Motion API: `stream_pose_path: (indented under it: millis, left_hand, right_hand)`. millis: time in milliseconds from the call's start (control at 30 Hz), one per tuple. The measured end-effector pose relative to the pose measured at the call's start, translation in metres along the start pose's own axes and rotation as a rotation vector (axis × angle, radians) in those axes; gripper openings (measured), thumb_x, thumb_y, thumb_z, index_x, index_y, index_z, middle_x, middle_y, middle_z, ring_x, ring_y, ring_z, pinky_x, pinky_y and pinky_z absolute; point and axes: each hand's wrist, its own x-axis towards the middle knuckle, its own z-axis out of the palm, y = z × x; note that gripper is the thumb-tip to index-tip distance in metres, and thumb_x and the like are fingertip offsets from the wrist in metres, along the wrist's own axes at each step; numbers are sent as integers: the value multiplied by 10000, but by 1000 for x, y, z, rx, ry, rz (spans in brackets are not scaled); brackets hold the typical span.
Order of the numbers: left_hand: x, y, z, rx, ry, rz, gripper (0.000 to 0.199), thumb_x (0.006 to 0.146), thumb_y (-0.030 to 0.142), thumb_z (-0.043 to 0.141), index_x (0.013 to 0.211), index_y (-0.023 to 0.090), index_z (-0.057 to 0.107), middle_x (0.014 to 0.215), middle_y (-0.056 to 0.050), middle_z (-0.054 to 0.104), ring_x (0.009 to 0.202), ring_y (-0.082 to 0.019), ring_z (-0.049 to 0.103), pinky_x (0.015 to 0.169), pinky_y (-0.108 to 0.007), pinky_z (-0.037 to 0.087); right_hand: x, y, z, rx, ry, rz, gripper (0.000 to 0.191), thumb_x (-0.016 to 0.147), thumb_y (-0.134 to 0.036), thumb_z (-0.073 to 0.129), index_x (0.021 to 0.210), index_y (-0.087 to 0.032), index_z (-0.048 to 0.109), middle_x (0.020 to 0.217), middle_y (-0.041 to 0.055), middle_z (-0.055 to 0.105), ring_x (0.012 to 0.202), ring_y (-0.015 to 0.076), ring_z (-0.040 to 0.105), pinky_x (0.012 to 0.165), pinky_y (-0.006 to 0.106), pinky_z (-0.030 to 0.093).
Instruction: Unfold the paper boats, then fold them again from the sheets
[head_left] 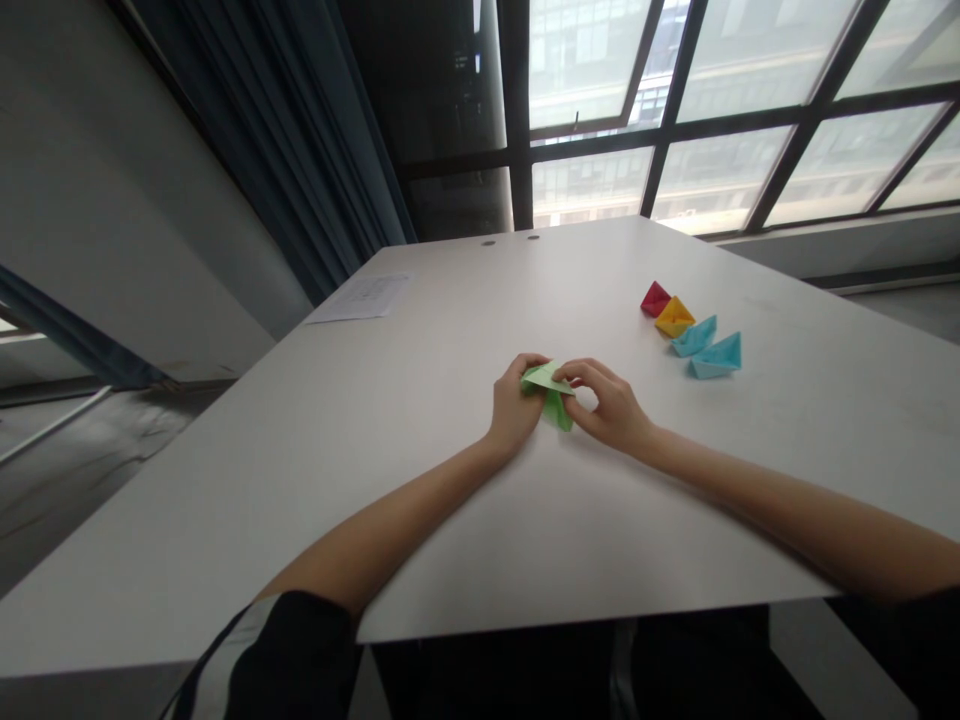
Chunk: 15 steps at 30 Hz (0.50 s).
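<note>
A light green folded paper [556,408] is held between both hands just above the white table, near its middle. My left hand [517,400] wraps round its left side, with the fingers curled over the far edge. On the other side, my right hand [609,405] pinches the right edge between thumb and fingers. A pale flap spreads across the top, and a darker green part hangs below it. The fingers hide part of the paper, so its full shape cannot be made out.
Several folded paper boats stand in a slanting row to the right: a red one [655,299], a yellow one [675,317] and light blue ones [718,357]. A printed sheet [364,297] lies at the left edge of the white table [420,420]. Windows and a blue curtain [300,130] are beyond.
</note>
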Motion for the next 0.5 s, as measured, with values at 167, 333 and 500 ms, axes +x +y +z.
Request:
stream_pose_path:
  millis: [167, 333, 500]
  left_hand:
    - [8, -11, -5, 51, -106, -10, 253, 668, 95, 543, 896, 176, 616, 872, -23, 660, 800, -148, 604, 734, -252, 461]
    - [15, -20, -14, 185, -275, -2, 307, 713, 90, 481, 937, 209, 653, 920, -18, 681, 814, -164, 616, 766, -284, 473]
    - [19, -33, -27, 396, -495, 212, 393, 695, 73, 473, 1015, 238, 630, 1046, -28, 649, 1013, -186, 565, 924, -328, 398]
  right_hand:
    - [5, 12, -5, 91, 71, 233, 259, 689, -94, 454, 890, -219, 561, 921, 33, 589, 847, 167, 585, 691, 309, 527]
    - [7, 37, -6, 272, -67, 412, 140, 708, -166, 503, 825, -192, 576, 869, 26, 632, 822, 169, 625, 726, 319, 514]
    - [3, 48, -13, 153, -317, 281, 141, 743, -218, 528, 861, -193, 602, 850, 29, 650, 786, 159, 619, 714, 303, 505]
